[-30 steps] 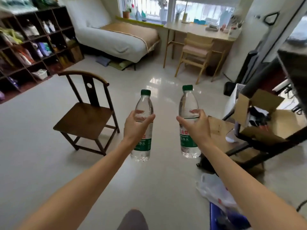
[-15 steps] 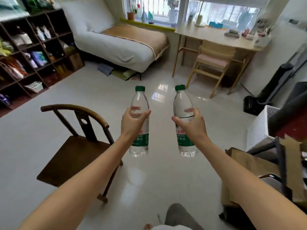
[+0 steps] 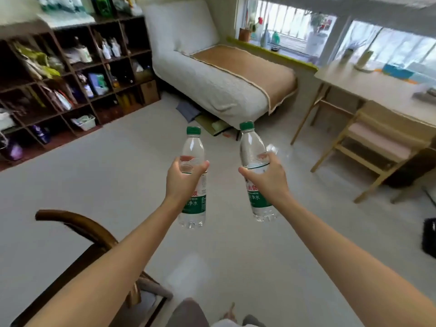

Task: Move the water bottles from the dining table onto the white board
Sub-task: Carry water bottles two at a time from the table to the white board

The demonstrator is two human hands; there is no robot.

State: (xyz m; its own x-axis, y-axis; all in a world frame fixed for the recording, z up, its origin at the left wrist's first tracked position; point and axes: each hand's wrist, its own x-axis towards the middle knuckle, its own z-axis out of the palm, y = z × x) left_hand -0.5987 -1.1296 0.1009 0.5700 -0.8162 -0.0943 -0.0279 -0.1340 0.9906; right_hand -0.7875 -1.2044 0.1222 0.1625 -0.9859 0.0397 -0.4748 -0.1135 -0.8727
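I hold two clear water bottles with green caps and green labels upright in front of me, above the pale floor. My left hand (image 3: 182, 179) grips the left bottle (image 3: 194, 204) around its upper body. My right hand (image 3: 267, 177) grips the right bottle (image 3: 253, 147) the same way, a little higher and farther forward. The bottles are a hand's width apart and do not touch. No white board and no dining table are in view.
A dark wooden chair (image 3: 77, 232) stands at my lower left, close to my left arm. Ahead are a white sofa bed (image 3: 212, 76), dark shelves (image 3: 70, 86) on the left, and a light wooden desk (image 3: 377, 90) with a chair (image 3: 377, 142) on the right. My knees (image 3: 188, 312) show below.
The view has swung left and forward: the cardboard boxes on the right have left the frame, the dark chair has slid to the lower left, and the sofa bed and shelves are nearer. Both hands still hold their bottles.
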